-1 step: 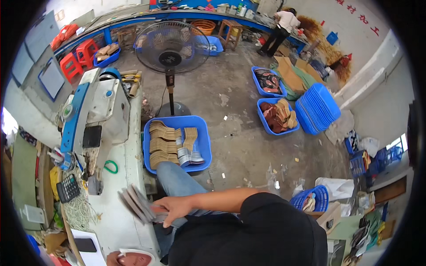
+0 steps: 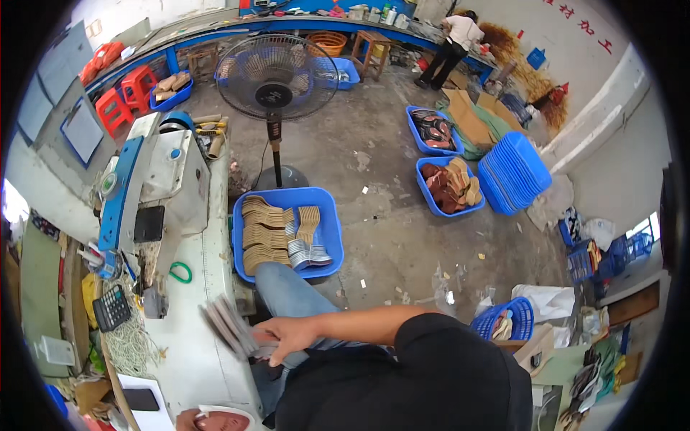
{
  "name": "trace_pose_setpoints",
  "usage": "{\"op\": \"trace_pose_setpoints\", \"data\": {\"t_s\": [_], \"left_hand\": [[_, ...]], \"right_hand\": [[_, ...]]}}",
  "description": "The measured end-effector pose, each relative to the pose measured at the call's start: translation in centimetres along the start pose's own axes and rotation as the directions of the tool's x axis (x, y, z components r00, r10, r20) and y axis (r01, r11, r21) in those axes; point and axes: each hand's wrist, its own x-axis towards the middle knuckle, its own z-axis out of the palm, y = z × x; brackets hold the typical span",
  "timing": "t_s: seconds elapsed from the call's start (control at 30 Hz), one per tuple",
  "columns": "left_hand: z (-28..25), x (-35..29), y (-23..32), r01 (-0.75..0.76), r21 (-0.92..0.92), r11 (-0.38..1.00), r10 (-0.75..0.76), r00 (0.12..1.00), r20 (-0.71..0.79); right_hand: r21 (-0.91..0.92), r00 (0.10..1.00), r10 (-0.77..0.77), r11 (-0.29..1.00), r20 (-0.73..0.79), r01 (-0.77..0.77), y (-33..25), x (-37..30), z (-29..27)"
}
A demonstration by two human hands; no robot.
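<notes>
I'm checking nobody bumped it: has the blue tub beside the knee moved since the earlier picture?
No. Judged by the fan base beyond it, the blue tub has shifted neither way.

The held stack [image 2: 226,327], though blurred, looks matt. The table [image 2: 188,348] is smooth; the basin [image 2: 330,223], glossy blue plastic; the floor [image 2: 392,251], rough concrete; the jeans [image 2: 279,287], faded denim; the shirt [image 2: 410,381], black cloth.

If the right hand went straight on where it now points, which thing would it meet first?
Beyond the flat pieces it holds, the right hand would probably meet the tangled pale string first, across the white tabletop. The hand's height is hard to judge, so it might pass above.
</notes>
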Motion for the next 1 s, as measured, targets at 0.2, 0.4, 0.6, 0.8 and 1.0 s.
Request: {"op": "trace_pose_setpoints", "data": {"t_s": [0.2,0.4,0.6,0.8,1.0], "left_hand": [[1.1,-0.7,0.3,-0.042,0.069,0.997,0.044,0.999,-0.029],[-4.9,-2.0,2.3,0.005,0.006,1.0,-0.005,0.998,0.057],[-2.1,7.0,13.3,-0.098,-0.83,0.549,-0.145,0.967,-0.21],[4.1,11.0,21.3,-0.279,-0.96,-0.001,-0.203,0.94,-0.273],[3.1,9.4,23.9,-0.205,-0.978,0.034,-0.3,0.932,-0.205]], "right_hand": [[-0.064,0.963,0.092,0.992,-0.252,-0.112,2.2,-4.4,-1.6],[0.152,0.989,-0.002,0.988,-0.145,0.024,2.3,0.1,-0.7],[-0.293,0.978,-0.169,0.948,-0.124,0.127,2.1,7.7,4.8],[-0.579,0.967,-0.229,0.806,-0.111,0.125,-0.9,6.0,7.7],[-0.465,0.978,-0.206,0.87,-0.036,0.166,1.0,5.2,8.5]]}}
